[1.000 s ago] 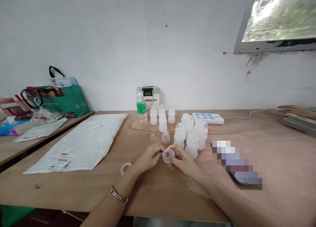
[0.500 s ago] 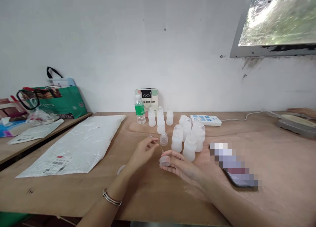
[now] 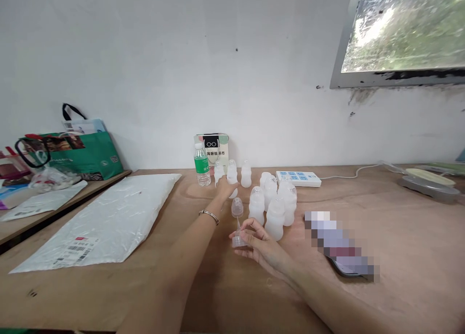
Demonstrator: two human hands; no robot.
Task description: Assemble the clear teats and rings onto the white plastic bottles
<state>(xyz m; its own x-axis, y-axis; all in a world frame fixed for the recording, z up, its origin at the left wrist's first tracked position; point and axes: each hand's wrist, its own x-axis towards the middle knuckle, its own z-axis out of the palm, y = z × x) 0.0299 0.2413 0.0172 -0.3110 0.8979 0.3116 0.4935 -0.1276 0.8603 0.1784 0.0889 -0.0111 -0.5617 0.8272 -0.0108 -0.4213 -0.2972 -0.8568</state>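
My right hand point(image 3: 258, 241) rests on the wooden table point(image 3: 254, 285) and pinches a small clear plastic cap piece point(image 3: 239, 240) between thumb and fingers. My left hand point(image 3: 225, 186) is stretched forward, its fingers closing around a small white translucent bottle point(image 3: 232, 174) in the back row. A clear dome cap point(image 3: 237, 207) stands on the table between the two hands. A cluster of several white bottles point(image 3: 275, 203) stands just right of the left hand.
A water bottle with a green label point(image 3: 201, 165) and a small printed box point(image 3: 214, 147) stand by the wall. A white power strip point(image 3: 298, 178) lies behind the bottles. A white plastic mailer point(image 3: 105, 217) lies left, a phone point(image 3: 348, 265) right, a green bag point(image 3: 82, 152) far left.
My left hand has let go of the clear cap piece and reached forward to the back row of bottles. My right hand keeps the piece and has lowered slightly. The view has shifted.
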